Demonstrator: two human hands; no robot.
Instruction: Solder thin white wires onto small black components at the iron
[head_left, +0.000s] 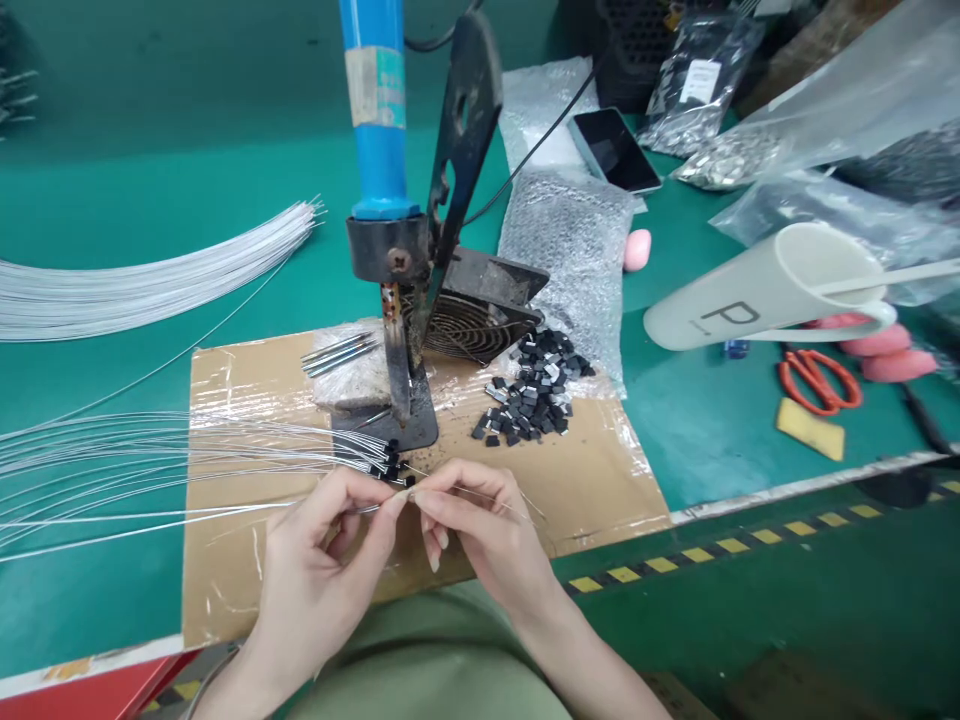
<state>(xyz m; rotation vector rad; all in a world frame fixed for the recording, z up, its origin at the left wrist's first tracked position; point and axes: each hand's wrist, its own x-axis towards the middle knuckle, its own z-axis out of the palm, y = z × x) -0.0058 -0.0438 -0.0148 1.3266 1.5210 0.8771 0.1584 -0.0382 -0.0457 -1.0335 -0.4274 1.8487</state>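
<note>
My left hand (322, 565) is closed in a pinch on a thin white cable (232, 511) that runs in from the left. Against its fingertips, my right hand (484, 530) is also closed, pinching around the cable's end. The tiny part between the fingertips is hidden. A fine wire (525, 498) passes by my right fingers toward the right. Just beyond my left fingers lie several white cables (277, 455) with small black end pieces (391, 462). Above them stands a blue-handled soldering iron (381, 170), clamped with its tip pointing down at a dark metal base (420, 420).
A pile of small black pieces (536, 390) lies on the cardboard (600, 490), near a fan (480, 320). A thick cable bundle (150, 285) rests at left. Bubble wrap (562, 230), a phone (613, 150), a white cup (757, 285), red-handled scissors (821, 380) and a yellow sponge (810, 428) are at right.
</note>
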